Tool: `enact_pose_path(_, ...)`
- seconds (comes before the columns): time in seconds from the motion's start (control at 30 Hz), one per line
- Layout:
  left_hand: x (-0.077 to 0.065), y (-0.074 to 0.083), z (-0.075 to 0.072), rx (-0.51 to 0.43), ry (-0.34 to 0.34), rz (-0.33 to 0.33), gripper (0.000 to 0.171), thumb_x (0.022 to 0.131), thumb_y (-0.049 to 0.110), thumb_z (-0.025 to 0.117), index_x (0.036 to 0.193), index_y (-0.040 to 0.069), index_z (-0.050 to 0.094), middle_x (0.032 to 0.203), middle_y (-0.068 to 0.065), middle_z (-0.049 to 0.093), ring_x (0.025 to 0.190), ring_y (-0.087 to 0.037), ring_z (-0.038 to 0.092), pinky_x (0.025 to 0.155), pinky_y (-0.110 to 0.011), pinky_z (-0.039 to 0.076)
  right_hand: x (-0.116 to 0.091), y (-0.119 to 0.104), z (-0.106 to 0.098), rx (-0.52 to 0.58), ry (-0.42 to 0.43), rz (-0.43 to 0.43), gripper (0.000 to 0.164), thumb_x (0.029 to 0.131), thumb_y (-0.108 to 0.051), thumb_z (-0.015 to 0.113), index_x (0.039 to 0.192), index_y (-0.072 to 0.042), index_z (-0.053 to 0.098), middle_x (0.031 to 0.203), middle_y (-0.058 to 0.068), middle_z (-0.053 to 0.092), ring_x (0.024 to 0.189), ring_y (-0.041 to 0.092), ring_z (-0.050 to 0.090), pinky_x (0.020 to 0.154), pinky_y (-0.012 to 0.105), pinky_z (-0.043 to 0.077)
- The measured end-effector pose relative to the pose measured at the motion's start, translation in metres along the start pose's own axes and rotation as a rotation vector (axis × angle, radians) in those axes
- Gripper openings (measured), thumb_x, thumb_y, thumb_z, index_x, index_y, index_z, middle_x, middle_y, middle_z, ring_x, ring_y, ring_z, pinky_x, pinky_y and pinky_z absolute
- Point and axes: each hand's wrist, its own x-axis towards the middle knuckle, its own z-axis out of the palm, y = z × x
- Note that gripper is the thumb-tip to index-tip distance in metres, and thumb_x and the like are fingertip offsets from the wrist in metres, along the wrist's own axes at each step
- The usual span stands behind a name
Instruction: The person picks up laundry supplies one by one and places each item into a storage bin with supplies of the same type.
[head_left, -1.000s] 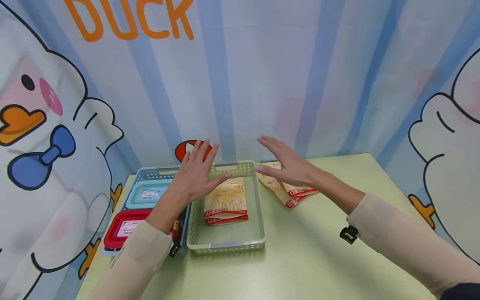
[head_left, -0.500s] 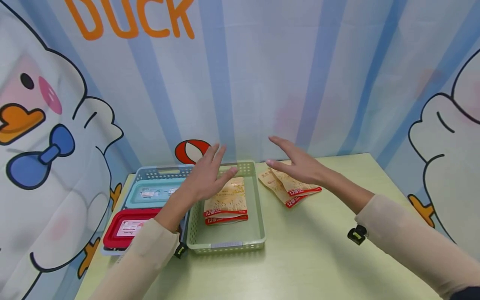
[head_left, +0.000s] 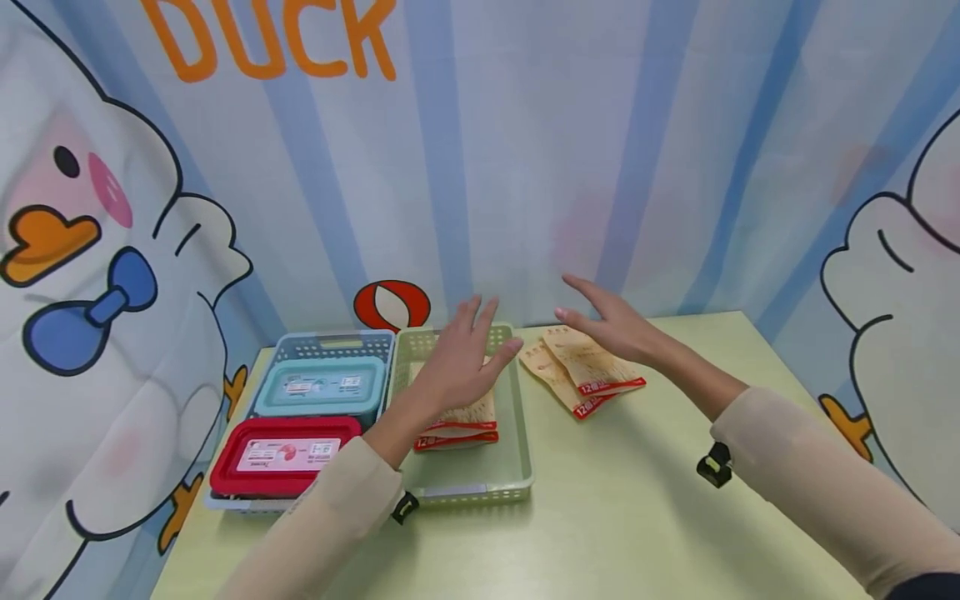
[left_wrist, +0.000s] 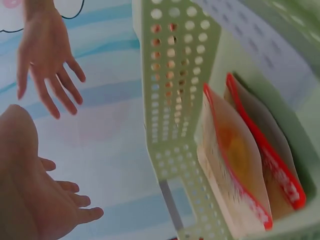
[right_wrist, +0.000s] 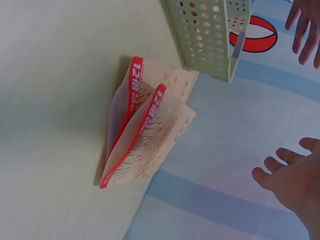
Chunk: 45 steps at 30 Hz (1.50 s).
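My left hand (head_left: 459, 367) hovers over the green basket (head_left: 517, 433), its fingers extended and nothing in its grasp. Beneath it, two beige pouches with red edges (head_left: 457, 437) lie stacked in that basket, partly hidden by the hand in the head view. My right hand (head_left: 611, 325) is held up with straight fingers, holding nothing. Below and beside it, two more beige pouches (head_left: 577, 367) overlap on the table, just right of the basket. The right wrist view shows these pouches (right_wrist: 150, 130) with their red "12" edges. In the left wrist view the basketed pouches (left_wrist: 235, 150) stand side by side.
A blue basket (head_left: 337, 340) adjoins the green one on its left. Inside it are a teal-lidded box (head_left: 322, 385) and a red-lidded box (head_left: 285, 457). A striped curtain (head_left: 517, 167) with duck pictures rises behind the pale green table (head_left: 600, 517).
My left hand has moved right, from the gap between the baskets to over the green basket. The right hand has shifted rightward, uncovering more of the loose pouches.
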Motion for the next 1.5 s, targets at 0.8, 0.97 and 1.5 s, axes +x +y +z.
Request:
enact_pose_path(0.8,0.022,0.066,0.065,-0.657,0.100,-0.224,0.087,0.098,0.072,0.018,0.157,0.008,0.025,0.157,-0.015,0.032,0.144,-0.031,0.032,0.115,-0.050,0.029,-0.003,0.063,-0.003,0.087,0.044,0.122,0.074,0.100,-0.061,0.041,0.160,-0.025,0.018,0.165,0.006,0.017,0.151,0.033,0.012,0.113,0.067,0.017)
enact_pose_path(0.97,0.025,0.068,0.077,-0.711,0.067,-0.279,0.086,0.098,0.071,0.018,0.156,0.010,0.027,0.155,-0.013,0.037,0.142,-0.031,0.035,0.115,-0.050,0.029,-0.008,0.080,-0.002,0.093,0.045,0.173,0.078,0.099,-0.064,0.040,0.160,-0.023,0.016,0.165,0.010,0.016,0.150,0.037,0.013,0.112,0.069,0.016)
enact_pose_path(1.5,0.031,0.078,0.108,-0.852,-0.088,-0.425,0.093,0.091,0.081,0.017,0.157,0.017,0.029,0.159,-0.001,0.033,0.146,-0.023,0.028,0.118,-0.050,0.023,-0.014,0.120,0.028,0.066,0.063,0.309,0.088,0.097,-0.071,0.034,0.158,-0.008,0.023,0.162,0.020,0.021,0.147,0.044,0.017,0.112,0.068,0.017)
